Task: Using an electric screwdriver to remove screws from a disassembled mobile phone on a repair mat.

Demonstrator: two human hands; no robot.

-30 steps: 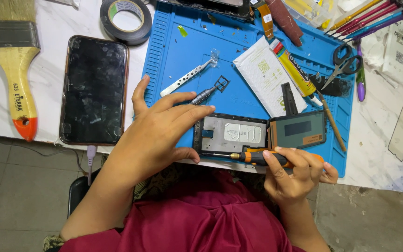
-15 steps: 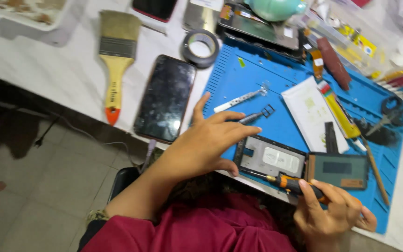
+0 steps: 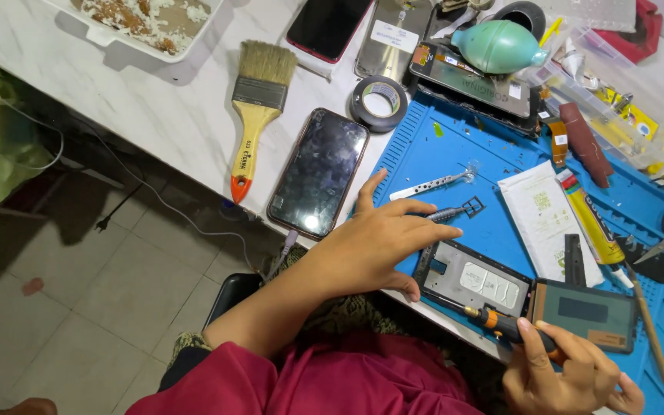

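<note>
The left hand (image 3: 374,250) lies open, steadying the opened phone (image 3: 474,284) on the blue mat (image 3: 439,154) at the counter's near edge. The right hand (image 3: 570,376) grips an orange-collared screwdriver (image 3: 501,323), its tip touching the phone's near edge.

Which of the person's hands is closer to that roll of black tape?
Left. The left hand lies on the blue mat just below the tape roll; the right hand grips a screwdriver farther away.

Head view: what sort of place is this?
Most likely a phone repair bench: a blue repair mat, an opened phone under the left hand, and a small screwdriver in the right hand.
</note>
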